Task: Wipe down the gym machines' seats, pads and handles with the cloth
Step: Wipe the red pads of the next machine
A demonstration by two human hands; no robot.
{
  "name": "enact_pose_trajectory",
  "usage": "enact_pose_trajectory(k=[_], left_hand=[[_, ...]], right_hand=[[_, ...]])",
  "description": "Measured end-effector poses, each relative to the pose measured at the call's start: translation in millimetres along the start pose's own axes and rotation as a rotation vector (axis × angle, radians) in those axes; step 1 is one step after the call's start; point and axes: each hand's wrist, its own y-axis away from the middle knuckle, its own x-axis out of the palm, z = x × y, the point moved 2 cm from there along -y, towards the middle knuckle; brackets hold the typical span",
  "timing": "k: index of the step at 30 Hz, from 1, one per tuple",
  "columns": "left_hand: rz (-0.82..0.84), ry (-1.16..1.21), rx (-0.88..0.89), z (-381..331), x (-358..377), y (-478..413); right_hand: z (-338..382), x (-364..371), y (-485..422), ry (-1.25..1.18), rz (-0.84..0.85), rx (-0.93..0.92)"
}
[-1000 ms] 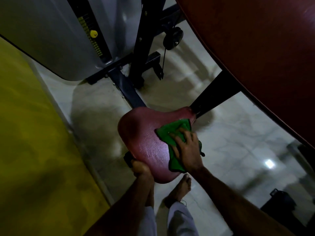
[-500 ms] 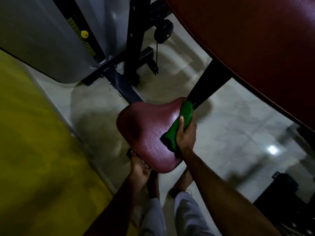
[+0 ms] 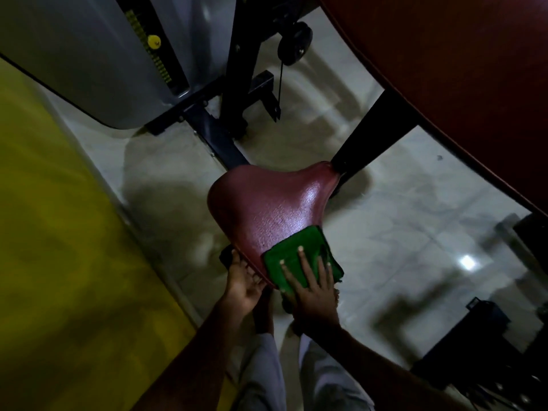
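The seat [image 3: 275, 203] at centre is grained, leather-like vinyl with a gloss. The cloth [image 3: 296, 253] is soft, matt fabric. The floor [image 3: 400, 221] looks like polished, reflective stone; the frame [image 3: 221, 143] is matt black metal.

No text, brand or number can be read. The nearest thing to a label is a narrow yellow strip [image 3: 161, 65] running down the dark slot in the grey weight-stack cover [image 3: 89, 54]. It carries a column of small dark marks, one for each step, but they are too small and dim to tell as numbers. A round yellow selector knob [image 3: 154, 42] sits on that strip, and a dark mark on its face is too blurred to tell as a letter or a sign.
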Motion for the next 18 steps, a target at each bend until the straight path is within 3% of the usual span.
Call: enact_pose_trajectory(k=[4, 9, 14, 18], left_hand=[[0.083, 0.153, -0.010, 2.6, -3.8, 3.5], [0.156, 0.276, -0.061, 5.5, -18.2, 2.4], [0.172, 0.441, -0.072, 12.0, -27.9, 1.7], [0.166, 0.484, -0.055, 7.9, -26.2, 7.5]], right_hand=[[-0.8, -6.9, -18.1, 0.170, 0.046, -0.436], [-3.9, -13.7, -66.3, 0.137, 0.101, -0.847], [13.5, -18.6, -126.5, 0.106, 0.327, -1.072], [29.7, -21.6, -165.2, 0.147, 0.425, -1.119]])
